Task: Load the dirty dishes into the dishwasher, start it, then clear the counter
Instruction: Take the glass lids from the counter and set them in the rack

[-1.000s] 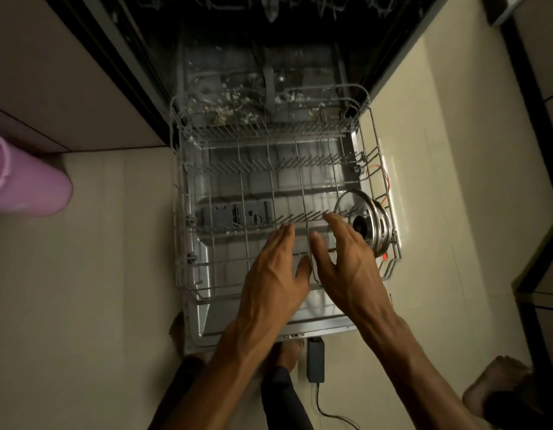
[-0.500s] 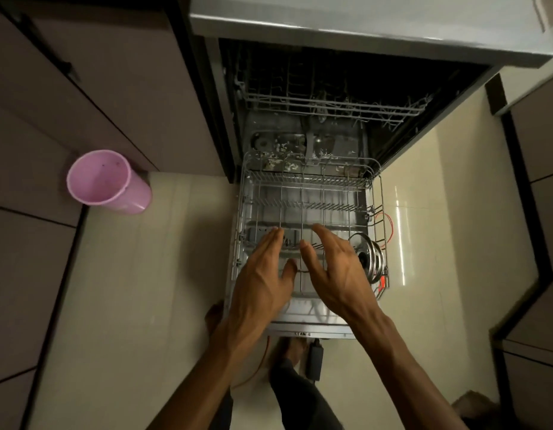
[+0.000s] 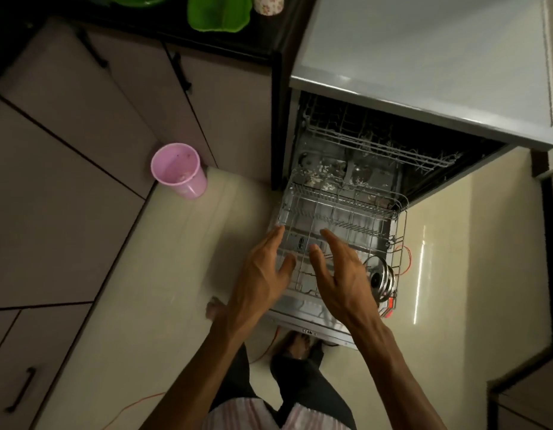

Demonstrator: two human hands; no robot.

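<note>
Dishwasher (image 3: pixel 393 97) stands open at the right of the head view, its door down on the pale floor (image 3: pixel 176 274) and its lower rack (image 3: pixel 346 209) pulled out over the door. A steel lid (image 3: pixel 382 279) stands on edge in the rack's near right corner. Food bits speckle the tub floor behind the rack, and the upper rack (image 3: pixel 380 147) sits farther back inside. Both hands hang over the near part of the lower rack, holding nothing: the left hand (image 3: pixel 262 274) with fingers straight and slightly apart, the right hand (image 3: pixel 340 274) likewise spread, just left of the lid. Whether either touches the wires I cannot tell. A pink bin (image 3: pixel 179 170) stands on the floor at the far left by the cabinets (image 3: pixel 67 150). Green bowls (image 3: pixel 219 10) and a flowered cup (image 3: pixel 268 4) sit on the dark counter at the far edge.
</note>
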